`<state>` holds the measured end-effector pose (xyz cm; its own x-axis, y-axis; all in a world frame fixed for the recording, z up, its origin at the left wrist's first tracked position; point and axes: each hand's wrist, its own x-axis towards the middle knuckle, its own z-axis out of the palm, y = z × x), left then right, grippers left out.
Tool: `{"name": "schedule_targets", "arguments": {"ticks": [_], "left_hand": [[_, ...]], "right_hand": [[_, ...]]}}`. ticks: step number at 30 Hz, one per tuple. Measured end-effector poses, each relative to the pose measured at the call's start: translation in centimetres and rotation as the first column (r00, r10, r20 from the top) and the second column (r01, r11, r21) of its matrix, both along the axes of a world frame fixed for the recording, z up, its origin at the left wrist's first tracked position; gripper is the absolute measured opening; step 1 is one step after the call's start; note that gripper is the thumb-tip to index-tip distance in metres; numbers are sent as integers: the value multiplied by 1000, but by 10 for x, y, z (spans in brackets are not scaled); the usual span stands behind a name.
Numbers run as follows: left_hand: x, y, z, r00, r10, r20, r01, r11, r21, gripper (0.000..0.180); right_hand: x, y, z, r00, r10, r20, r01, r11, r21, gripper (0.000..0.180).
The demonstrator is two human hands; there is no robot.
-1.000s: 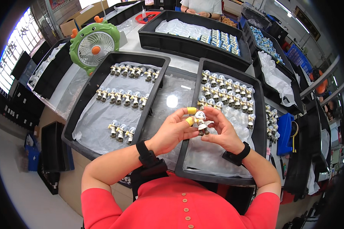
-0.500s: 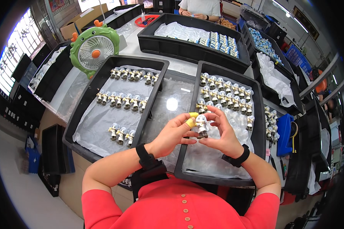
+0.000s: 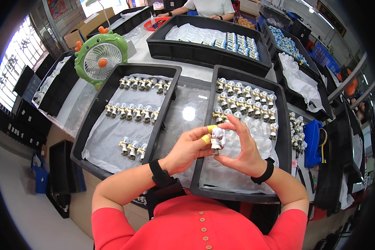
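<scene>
A small white toy figure [image 3: 216,138] is pinched between both hands above the near end of the right black tray [image 3: 283,137]. My left hand [image 3: 189,149], with yellow finger guards on thumb and forefinger, grips it from the left. My right hand [image 3: 242,148] holds it from the right, fingers spread upward. Rows of similar figures [image 3: 246,98] stand at the far end of that tray. The left black tray [image 3: 96,112] holds more figures [image 3: 132,111] in three rows on white sheeting.
A green desk fan [image 3: 100,58] stands at the back left. A long black tray [image 3: 208,35] of blue-and-white parts lies behind, where another person's hands [image 3: 214,16] work. A blue bin [image 3: 312,141] and more trays sit to the right. Black crates stand on the floor at left.
Both hands have stayed over the right tray, turning the figure; my right hand's fingers have opened upward and the figure now stands upright between the hands.
</scene>
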<state>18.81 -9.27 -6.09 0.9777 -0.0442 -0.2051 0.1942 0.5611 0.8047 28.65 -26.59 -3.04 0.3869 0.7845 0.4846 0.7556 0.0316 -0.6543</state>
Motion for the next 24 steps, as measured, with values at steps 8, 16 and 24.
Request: {"name": "schedule_targets", "arguments": {"ticks": [8,16,24], "left_hand": [[-2,-5,9,998,-35,48,36,999,-15,40],[-4,-3,10,999,-22,47,24,999,-42,45],[-3,-4,9,991,-114,65,122,985,-125,49]], "right_hand": [[8,-4,-8,991,72,-116,-76,997,-31,101],[16,-3,-16,914,142,-381,-162,987,-21,103],[10,0,-19,911,170,-376,-197,980,-35,102]]}}
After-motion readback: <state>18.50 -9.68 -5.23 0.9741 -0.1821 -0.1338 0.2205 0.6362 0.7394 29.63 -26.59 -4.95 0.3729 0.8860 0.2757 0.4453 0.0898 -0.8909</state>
